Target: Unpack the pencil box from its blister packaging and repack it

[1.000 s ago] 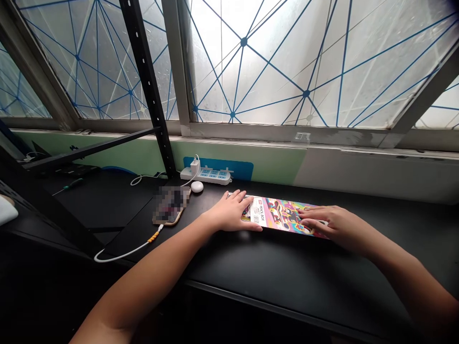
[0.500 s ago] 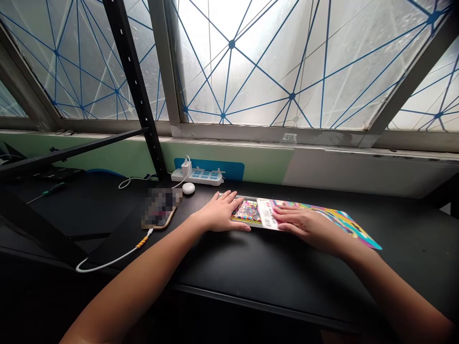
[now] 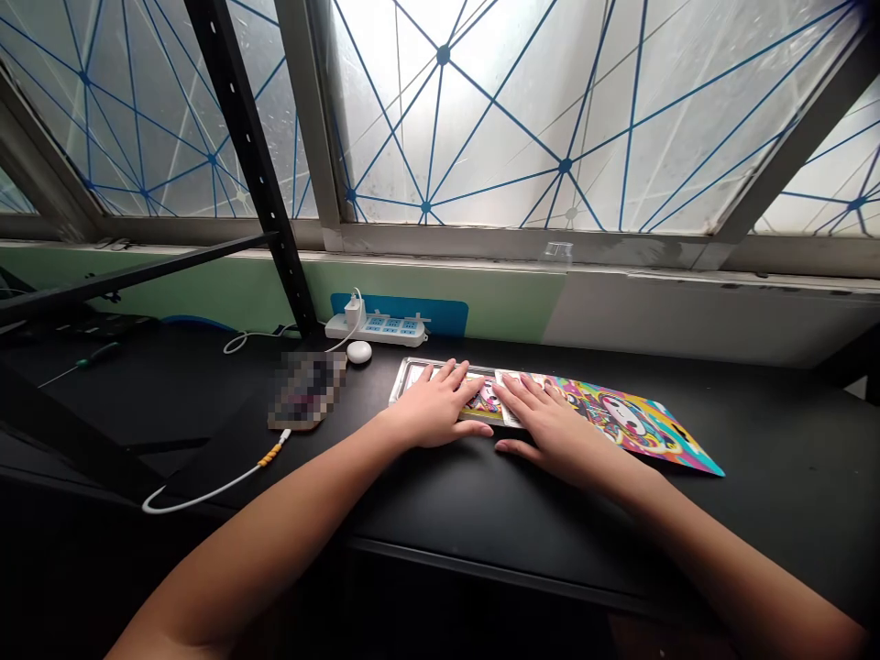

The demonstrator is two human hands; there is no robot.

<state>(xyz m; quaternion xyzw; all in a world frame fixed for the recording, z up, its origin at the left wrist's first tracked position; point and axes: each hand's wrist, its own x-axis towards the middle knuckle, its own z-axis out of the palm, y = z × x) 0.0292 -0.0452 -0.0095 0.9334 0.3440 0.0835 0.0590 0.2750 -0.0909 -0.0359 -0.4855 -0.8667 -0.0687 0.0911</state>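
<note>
A long, flat, brightly printed pencil box (image 3: 619, 423) lies on the black table (image 3: 481, 513), running from centre to right. My left hand (image 3: 440, 408) rests flat on its left end, fingers spread, where a clear plastic edge shows. My right hand (image 3: 550, 423) lies flat right beside it, palm down on the box's label area, thumb on the table. Neither hand grips anything.
A white power strip (image 3: 377, 327) with a plugged charger sits by the wall. A small white round puck (image 3: 358, 352) and a phone (image 3: 306, 390) on a white cable (image 3: 206, 490) lie left of the box. A black shelf post (image 3: 247, 156) stands left; a screwdriver (image 3: 75, 367) lies far left.
My right hand slid left along the box from its right part to beside my left hand, uncovering the box's right end. The view shifted a little.
</note>
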